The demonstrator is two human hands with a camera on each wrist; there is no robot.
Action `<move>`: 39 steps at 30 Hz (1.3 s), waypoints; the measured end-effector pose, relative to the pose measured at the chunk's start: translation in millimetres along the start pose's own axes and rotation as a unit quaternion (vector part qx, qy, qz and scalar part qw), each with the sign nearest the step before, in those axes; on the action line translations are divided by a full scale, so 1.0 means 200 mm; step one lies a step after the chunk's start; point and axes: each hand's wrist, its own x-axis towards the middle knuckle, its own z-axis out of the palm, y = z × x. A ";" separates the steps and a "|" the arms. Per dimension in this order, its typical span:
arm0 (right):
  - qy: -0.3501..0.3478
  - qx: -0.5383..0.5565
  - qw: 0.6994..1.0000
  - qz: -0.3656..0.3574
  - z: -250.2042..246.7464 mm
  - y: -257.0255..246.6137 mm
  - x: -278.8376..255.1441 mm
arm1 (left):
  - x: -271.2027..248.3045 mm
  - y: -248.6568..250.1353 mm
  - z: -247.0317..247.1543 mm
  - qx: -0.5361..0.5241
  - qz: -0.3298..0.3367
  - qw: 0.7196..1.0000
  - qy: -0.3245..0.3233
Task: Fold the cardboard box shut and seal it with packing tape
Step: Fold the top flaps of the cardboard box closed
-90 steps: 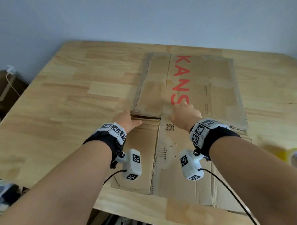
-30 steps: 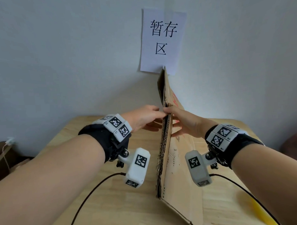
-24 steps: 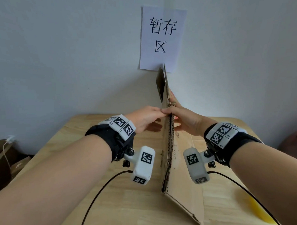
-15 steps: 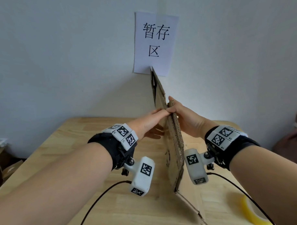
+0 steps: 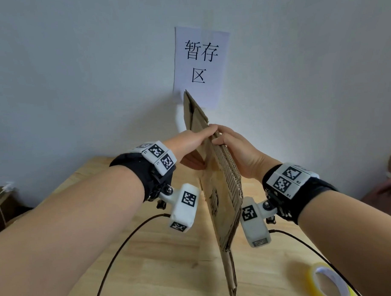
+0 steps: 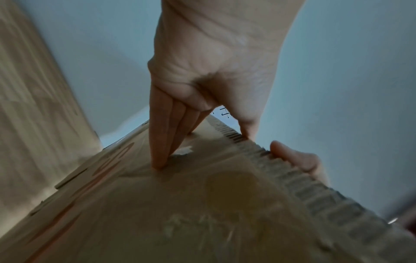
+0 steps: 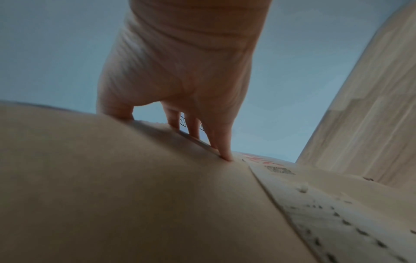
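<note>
The flattened cardboard box (image 5: 222, 191) stands on edge over the table, seen edge-on, its top leaning away to the left. My left hand (image 5: 194, 141) lies with straight fingers (image 6: 159, 142) on the box's left face (image 6: 180, 204) and its thumb hooked over the corrugated upper edge. My right hand (image 5: 234, 146) pinches the same edge from the other side, fingers (image 7: 223, 146) on the right face (image 7: 112, 178). A roll of clear yellowish packing tape (image 5: 327, 282) lies on the table at the lower right, untouched.
The wooden table (image 5: 150, 271) runs up to a pale wall bearing a paper sign (image 5: 201, 65). Camera cables hang from both wrists. A brown box with a white cable (image 5: 1, 199) sits off the table's left side.
Three seconds ago the box lay flat on the table under both hands. It now stands on edge between them, and over the last second its top has leaned left.
</note>
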 end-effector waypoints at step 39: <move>0.192 -0.347 0.908 0.133 0.16 -0.19 0.03 | 0.10 -0.14 -0.34 0.136 0.049 0.984 0.101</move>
